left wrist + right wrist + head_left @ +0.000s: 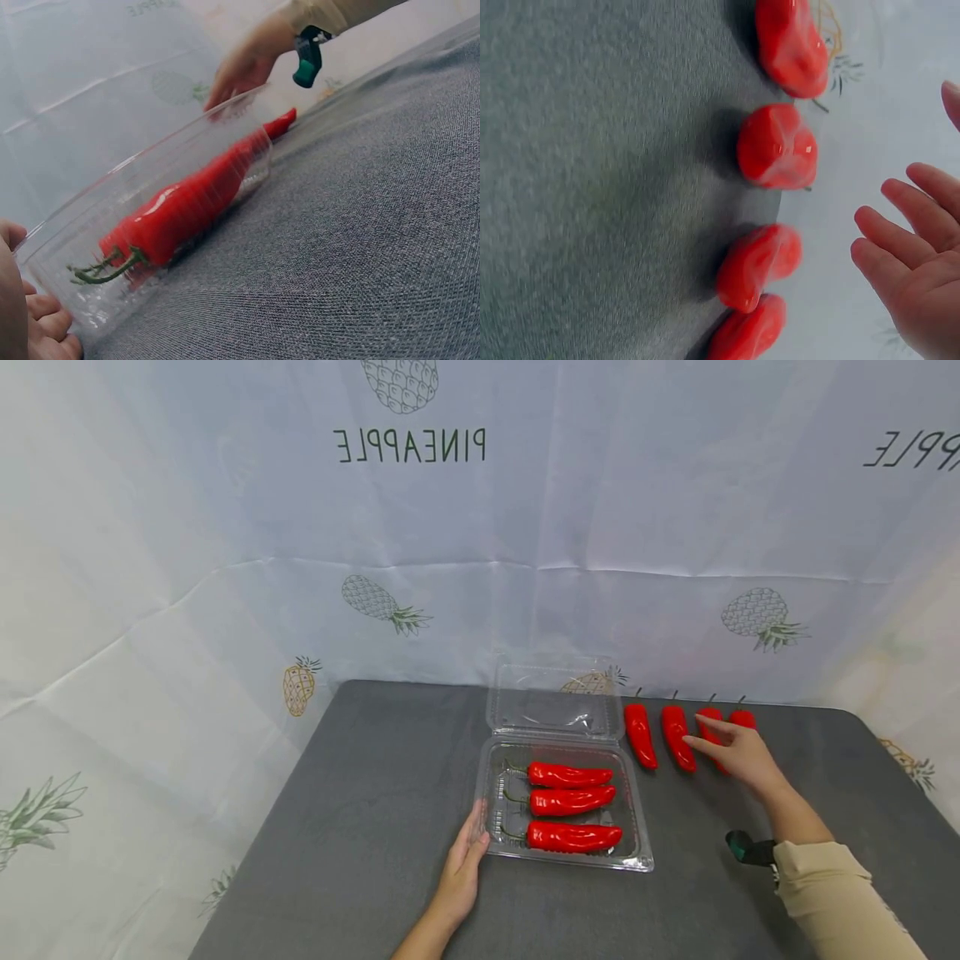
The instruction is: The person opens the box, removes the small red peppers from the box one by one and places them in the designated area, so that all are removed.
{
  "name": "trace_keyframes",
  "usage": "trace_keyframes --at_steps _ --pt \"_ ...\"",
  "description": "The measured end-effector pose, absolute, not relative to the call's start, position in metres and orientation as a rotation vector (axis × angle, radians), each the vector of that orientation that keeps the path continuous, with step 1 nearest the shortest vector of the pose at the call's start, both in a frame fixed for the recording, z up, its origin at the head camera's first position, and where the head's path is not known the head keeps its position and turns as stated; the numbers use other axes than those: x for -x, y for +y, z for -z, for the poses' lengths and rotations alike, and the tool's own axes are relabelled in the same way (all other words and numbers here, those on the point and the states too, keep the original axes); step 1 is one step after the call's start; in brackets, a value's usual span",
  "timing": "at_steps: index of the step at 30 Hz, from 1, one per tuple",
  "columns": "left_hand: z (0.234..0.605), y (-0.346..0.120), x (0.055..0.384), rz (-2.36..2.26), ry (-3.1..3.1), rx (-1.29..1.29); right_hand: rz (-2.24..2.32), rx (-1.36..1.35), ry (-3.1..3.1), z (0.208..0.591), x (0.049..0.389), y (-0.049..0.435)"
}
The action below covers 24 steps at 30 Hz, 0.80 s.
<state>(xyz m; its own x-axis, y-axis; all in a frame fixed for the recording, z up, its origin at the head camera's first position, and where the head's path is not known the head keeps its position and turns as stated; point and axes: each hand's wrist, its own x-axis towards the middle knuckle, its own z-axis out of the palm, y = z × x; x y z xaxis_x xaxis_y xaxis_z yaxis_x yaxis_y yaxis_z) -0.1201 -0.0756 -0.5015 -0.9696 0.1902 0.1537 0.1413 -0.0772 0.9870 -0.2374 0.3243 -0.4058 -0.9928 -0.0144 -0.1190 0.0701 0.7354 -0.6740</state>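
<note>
A clear plastic clamshell box [641,827] stands unlatched on the table, its lid [551,706] tipped back. Inside it lie three red peppers [573,837], their green stems pointing left. My left hand [459,870] holds the box at its near left corner; in the left wrist view its curled fingers [52,319] are against the wall. To the right of the lid, several more red peppers [640,735] lie in a row, stems away from me. My right hand [738,753] is over the right part of that row, fingers spread and nothing between them, partly covering the third pepper [710,727].
The grey table [375,793] extends to both sides of the box. A white curtain [465,527] with pineapple prints hangs close behind its back edge, near the pepper stems. A dark strap-mounted device [750,848] sits at my right wrist.
</note>
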Motion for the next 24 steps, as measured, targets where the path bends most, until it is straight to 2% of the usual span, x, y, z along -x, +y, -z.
trace_keyframes --at_steps 24 --pt "0.503 -0.075 0.121 -2.249 2.128 -0.382 0.953 0.371 2.804 0.390 0.225 0.252"
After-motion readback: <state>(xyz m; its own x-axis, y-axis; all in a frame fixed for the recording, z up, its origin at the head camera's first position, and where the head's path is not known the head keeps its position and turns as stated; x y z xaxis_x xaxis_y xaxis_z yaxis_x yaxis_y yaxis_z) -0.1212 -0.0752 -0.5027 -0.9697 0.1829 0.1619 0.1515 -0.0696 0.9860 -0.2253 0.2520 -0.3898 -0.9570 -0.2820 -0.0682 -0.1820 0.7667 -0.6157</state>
